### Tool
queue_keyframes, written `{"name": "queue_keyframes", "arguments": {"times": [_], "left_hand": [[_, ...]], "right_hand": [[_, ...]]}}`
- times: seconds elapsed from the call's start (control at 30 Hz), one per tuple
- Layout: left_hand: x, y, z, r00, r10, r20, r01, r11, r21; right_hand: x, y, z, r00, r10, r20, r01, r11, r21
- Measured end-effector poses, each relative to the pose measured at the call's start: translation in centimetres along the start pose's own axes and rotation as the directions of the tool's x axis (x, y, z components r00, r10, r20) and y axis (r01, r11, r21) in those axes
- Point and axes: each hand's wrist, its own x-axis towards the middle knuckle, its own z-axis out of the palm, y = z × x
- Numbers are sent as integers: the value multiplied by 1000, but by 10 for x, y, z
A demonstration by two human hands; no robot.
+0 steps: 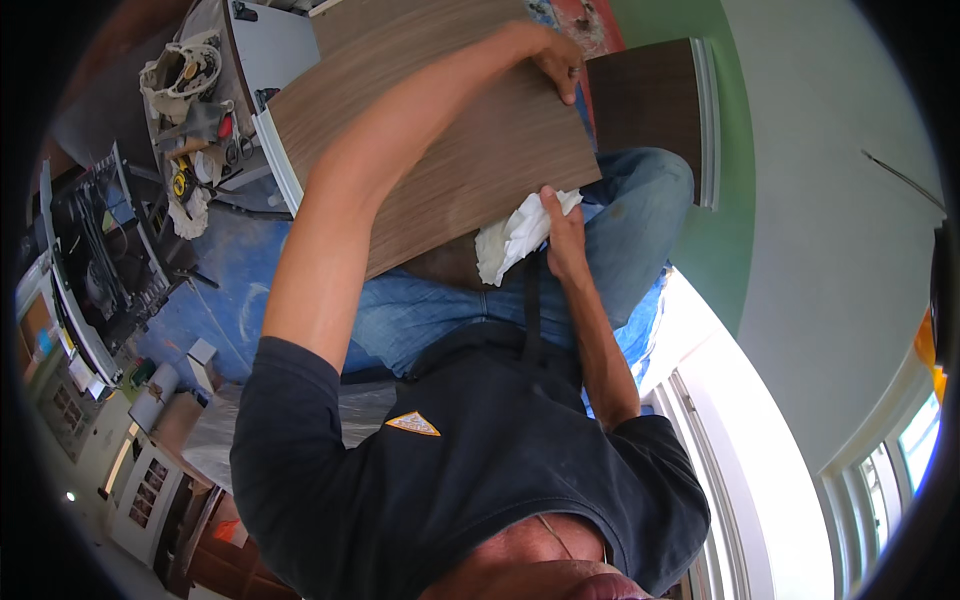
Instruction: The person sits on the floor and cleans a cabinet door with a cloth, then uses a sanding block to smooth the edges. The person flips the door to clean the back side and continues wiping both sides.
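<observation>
A wood-grain board [470, 150] with a brown face lies tilted across my lap. My left arm reaches over it, and my left hand [560, 65] is closed on its far right edge, fingers curled over. Some of those fingertips are hidden behind the edge. By the board's near right corner, my right hand [566, 235] grips a crumpled white cloth [520, 238], thumb on top. The cloth lies along the board's near edge; whether it presses on the board I cannot tell. My right fingers are mostly hidden under the cloth.
A dark panel [645, 110] with a pale edge leans against the green and white wall [830, 200] at right. At upper left, a tool bag [185, 70], a tape measure [182, 183] and scissors [240, 148] lie together. A metal frame [105, 235] stands left, near blue floor sheeting [225, 275].
</observation>
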Motion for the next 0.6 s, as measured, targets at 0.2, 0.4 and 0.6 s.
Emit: {"name": "queue_keyframes", "arguments": {"times": [0.2,0.4,0.6], "left_hand": [[24,-21,1,1000,-3,0,3,994,-110],[32,-26,6,999,-53,-2,52,982,-183],[34,-15,10,1000,0,23,0,1000,-10]], "right_hand": [[0,-2,-1,999,20,29,-20,1000,5],[-1,-5,2,999,43,9,-43,999,1],[3,0,0,999,32,-20,-32,999,10]]}}
